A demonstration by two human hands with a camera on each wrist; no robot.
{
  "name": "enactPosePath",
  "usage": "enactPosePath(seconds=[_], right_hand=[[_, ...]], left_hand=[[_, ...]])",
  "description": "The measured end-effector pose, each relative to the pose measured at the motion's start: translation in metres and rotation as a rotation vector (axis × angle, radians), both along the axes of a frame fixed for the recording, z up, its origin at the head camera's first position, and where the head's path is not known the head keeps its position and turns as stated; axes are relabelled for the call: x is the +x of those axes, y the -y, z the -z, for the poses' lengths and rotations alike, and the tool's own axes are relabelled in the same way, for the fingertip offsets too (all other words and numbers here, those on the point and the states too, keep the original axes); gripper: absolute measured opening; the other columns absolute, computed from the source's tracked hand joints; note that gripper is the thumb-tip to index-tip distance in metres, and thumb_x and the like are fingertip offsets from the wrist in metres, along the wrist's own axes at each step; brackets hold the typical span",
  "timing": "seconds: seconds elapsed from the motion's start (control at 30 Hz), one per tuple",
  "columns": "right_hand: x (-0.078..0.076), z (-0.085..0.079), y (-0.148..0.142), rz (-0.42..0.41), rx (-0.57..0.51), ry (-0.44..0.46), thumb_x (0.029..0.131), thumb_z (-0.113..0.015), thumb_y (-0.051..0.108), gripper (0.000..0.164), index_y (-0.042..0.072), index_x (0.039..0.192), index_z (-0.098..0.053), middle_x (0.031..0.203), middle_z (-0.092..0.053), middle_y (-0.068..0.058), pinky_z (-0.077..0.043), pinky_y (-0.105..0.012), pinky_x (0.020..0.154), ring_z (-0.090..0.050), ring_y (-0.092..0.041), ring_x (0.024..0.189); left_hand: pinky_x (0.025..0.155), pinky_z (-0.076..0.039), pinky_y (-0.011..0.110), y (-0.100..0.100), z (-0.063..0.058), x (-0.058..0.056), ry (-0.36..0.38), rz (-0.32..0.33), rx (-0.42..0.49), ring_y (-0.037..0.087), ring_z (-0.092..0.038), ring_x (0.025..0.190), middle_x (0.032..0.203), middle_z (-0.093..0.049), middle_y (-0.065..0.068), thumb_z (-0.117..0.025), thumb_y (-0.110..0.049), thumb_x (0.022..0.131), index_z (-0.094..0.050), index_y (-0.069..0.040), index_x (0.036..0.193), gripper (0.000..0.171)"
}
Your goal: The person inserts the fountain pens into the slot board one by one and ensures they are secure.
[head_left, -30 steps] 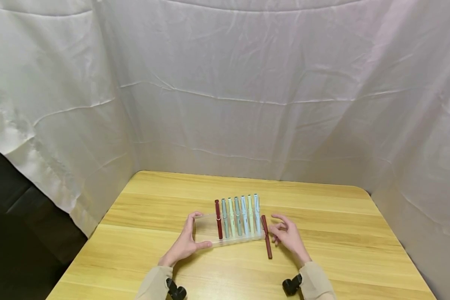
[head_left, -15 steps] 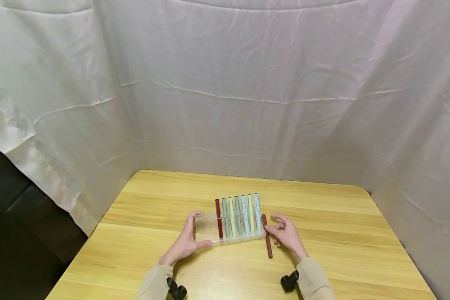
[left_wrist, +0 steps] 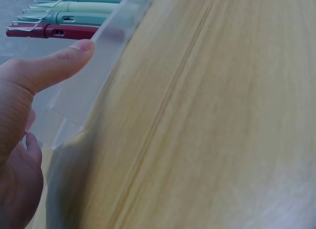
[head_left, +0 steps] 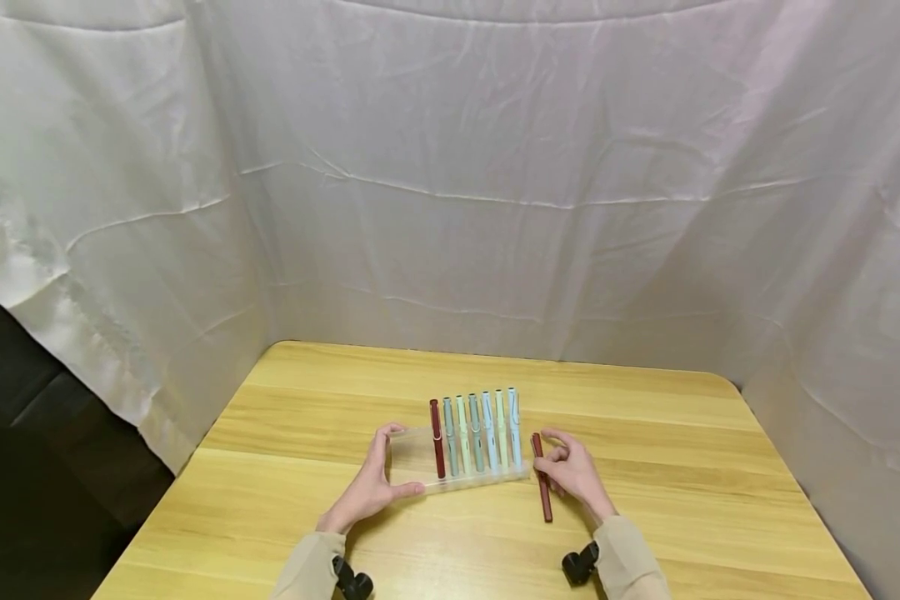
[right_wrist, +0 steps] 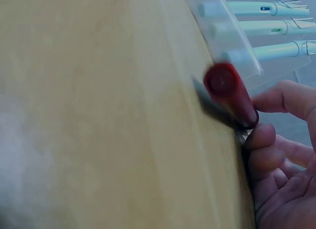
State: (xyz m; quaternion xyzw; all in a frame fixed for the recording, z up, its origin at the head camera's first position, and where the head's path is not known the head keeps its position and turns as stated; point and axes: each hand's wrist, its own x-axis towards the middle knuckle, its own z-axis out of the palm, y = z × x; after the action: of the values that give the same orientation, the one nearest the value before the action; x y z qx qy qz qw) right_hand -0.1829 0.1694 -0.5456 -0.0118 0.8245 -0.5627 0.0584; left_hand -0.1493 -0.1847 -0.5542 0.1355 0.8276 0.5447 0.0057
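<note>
My left hand grips the left end of a clear plastic pen tray, its thumb along the front edge. Several capped pens stand side by side in the tray: a dark red pen at the left, then grey-green, pale green and light blue ones. Just off the tray's right end, my right hand pinches a second dark red pen between thumb and fingers. In the right wrist view this red pen points its round end toward the camera, with a shadow beside it on the wood.
The wooden table reaches well beyond both hands. Pale curtains hang behind and along the sides. Something dark is at the far left, past the table's edge. Each wrist carries a black camera.
My right thumb and fingers have closed on the loose red pen. The pen has shifted slightly right, away from the tray's end. My left hand and the tray look the same.
</note>
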Motion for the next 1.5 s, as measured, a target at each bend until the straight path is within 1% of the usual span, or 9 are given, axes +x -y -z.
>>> enactPosePath(seconds=[0.13, 0.23, 0.37, 0.5, 0.63, 0.83, 1.1, 1.3, 1.5], right_hand=[[-0.0003, 0.0018, -0.0012, -0.011, 0.016, 0.007, 0.088, -0.073, 0.009, 0.067, -0.003, 0.146, -0.044, 0.073, -0.064, -0.006, -0.039, -0.021, 0.040, -0.048, -0.010, 0.045], [-0.0013, 0.0039, -0.0001, -0.008, 0.061, 0.004, 0.087, -0.077, 0.015, 0.071, -0.001, 0.148, -0.043, 0.072, -0.062, -0.005, -0.040, -0.021, 0.041, -0.048, -0.010, 0.045], [-0.0031, 0.0065, 0.0025, -0.010, 0.144, -0.032, 0.086, -0.079, 0.013, 0.071, -0.003, 0.146, -0.045, 0.069, -0.058, -0.003, -0.045, -0.023, 0.043, -0.048, -0.011, 0.046], [-0.0034, 0.0064, 0.0042, -0.022, 0.176, -0.046, 0.086, -0.078, 0.011, 0.067, -0.005, 0.144, -0.047, 0.067, -0.057, -0.004, -0.045, -0.024, 0.043, -0.048, -0.012, 0.045], [-0.0023, 0.0036, 0.0045, -0.026, 0.185, -0.046, 0.087, -0.076, 0.012, 0.064, -0.005, 0.142, -0.049, 0.067, -0.057, -0.004, -0.044, -0.024, 0.042, -0.049, -0.013, 0.044], [-0.0011, 0.0020, 0.0035, -0.036, 0.197, -0.053, 0.087, -0.074, 0.012, 0.062, -0.005, 0.142, -0.050, 0.066, -0.058, -0.002, -0.037, -0.021, 0.037, -0.047, -0.011, 0.042], [-0.0024, 0.0007, 0.0044, -0.013, 0.186, -0.038, 0.085, -0.074, 0.007, 0.058, -0.002, 0.138, -0.054, 0.069, -0.058, -0.005, -0.046, -0.026, 0.040, -0.052, -0.014, 0.044], [-0.0025, 0.0008, 0.0038, -0.014, 0.175, -0.043, 0.084, -0.074, 0.005, 0.053, 0.000, 0.134, -0.057, 0.070, -0.057, -0.006, -0.046, -0.027, 0.039, -0.052, -0.014, 0.045], [-0.0009, -0.0004, 0.0022, -0.026, 0.153, -0.056, 0.081, -0.073, 0.003, 0.054, 0.001, 0.132, -0.056, 0.070, -0.060, -0.006, -0.047, -0.026, 0.040, -0.053, -0.015, 0.046]], left_hand=[[0.122, -0.010, 0.069, 0.0003, 0.0008, 0.0009, -0.002, 0.001, -0.001, 0.041, -0.019, 0.153, 0.156, -0.030, 0.015, -0.091, -0.022, 0.071, -0.028, -0.012, 0.147, 0.099], [0.122, -0.011, 0.070, 0.0004, 0.0011, 0.0017, -0.005, -0.001, -0.004, 0.041, -0.019, 0.153, 0.156, -0.031, 0.015, -0.091, -0.023, 0.070, -0.029, -0.014, 0.146, 0.098], [0.122, -0.012, 0.070, 0.0004, 0.0009, 0.0018, -0.007, -0.005, -0.003, 0.041, -0.019, 0.153, 0.156, -0.032, 0.014, -0.091, -0.023, 0.070, -0.029, -0.014, 0.146, 0.098], [0.122, -0.011, 0.069, 0.0000, 0.0003, 0.0017, -0.005, -0.006, -0.001, 0.041, -0.019, 0.154, 0.156, -0.032, 0.014, -0.091, -0.023, 0.070, -0.030, -0.014, 0.145, 0.098], [0.122, -0.011, 0.069, -0.0006, -0.0002, 0.0016, -0.003, -0.010, -0.005, 0.042, -0.018, 0.154, 0.156, -0.031, 0.015, -0.091, -0.022, 0.070, -0.030, -0.013, 0.145, 0.098], [0.123, -0.010, 0.068, -0.0013, 0.0000, 0.0010, 0.003, -0.012, 0.000, 0.041, -0.018, 0.154, 0.156, -0.031, 0.015, -0.091, -0.021, 0.070, -0.030, -0.014, 0.145, 0.098], [0.123, -0.010, 0.069, -0.0010, -0.0004, 0.0011, 0.005, -0.012, 0.001, 0.042, -0.015, 0.155, 0.157, -0.030, 0.015, -0.091, -0.022, 0.070, -0.030, -0.015, 0.146, 0.098], [0.123, -0.009, 0.068, -0.0008, -0.0009, 0.0013, 0.004, -0.007, 0.010, 0.042, -0.014, 0.155, 0.157, -0.030, 0.015, -0.091, -0.022, 0.070, -0.029, -0.014, 0.146, 0.098], [0.124, -0.008, 0.066, -0.0010, -0.0005, 0.0009, 0.001, -0.004, 0.011, 0.042, -0.012, 0.155, 0.157, -0.029, 0.015, -0.091, -0.022, 0.071, -0.029, -0.013, 0.146, 0.098]])
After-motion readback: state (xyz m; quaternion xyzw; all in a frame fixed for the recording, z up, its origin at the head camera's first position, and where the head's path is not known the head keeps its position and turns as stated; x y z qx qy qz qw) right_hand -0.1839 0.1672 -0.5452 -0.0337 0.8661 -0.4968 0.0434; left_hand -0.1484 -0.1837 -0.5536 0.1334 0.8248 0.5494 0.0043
